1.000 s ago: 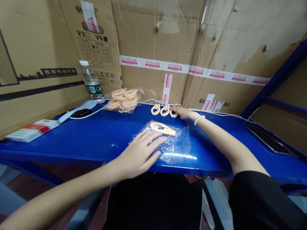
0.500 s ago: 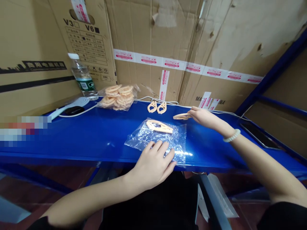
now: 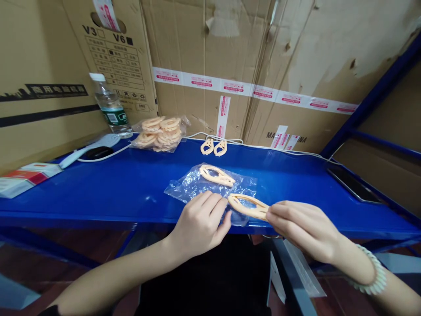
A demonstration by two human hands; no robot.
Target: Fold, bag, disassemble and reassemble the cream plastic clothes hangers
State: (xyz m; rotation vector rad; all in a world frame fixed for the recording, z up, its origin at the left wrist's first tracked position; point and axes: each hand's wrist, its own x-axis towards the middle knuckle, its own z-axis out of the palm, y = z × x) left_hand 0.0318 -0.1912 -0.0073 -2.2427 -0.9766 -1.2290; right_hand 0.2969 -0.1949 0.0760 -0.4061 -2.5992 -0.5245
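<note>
Pinched in my right hand (image 3: 302, 226) is the right end of a peach-coloured folding hanger (image 3: 245, 206), a loop-shaped plastic piece, held low over the near side of a clear plastic bag (image 3: 184, 186). The hanger's left tip comes close to my left fingers. My left hand (image 3: 200, 224) grips the bag's near edge with fingers curled; its fingertips are partly hidden. Another peach folding hanger (image 3: 217, 175) lies at the bag's far side; whether it is inside or on top I cannot tell.
Two similar folded hangers (image 3: 213, 148) lie at the back of the blue table (image 3: 138, 193). A bag of several more (image 3: 161, 134) sits by a water bottle (image 3: 113, 114). A box (image 3: 28, 177) is at left, a phone (image 3: 353, 184) at right. Cardboard (image 3: 197, 39) walls the back.
My right hand has brought the hanger from the table's right rear toward me and left, over the bag's near side. My left hand has shifted slightly left at the bag's edge.
</note>
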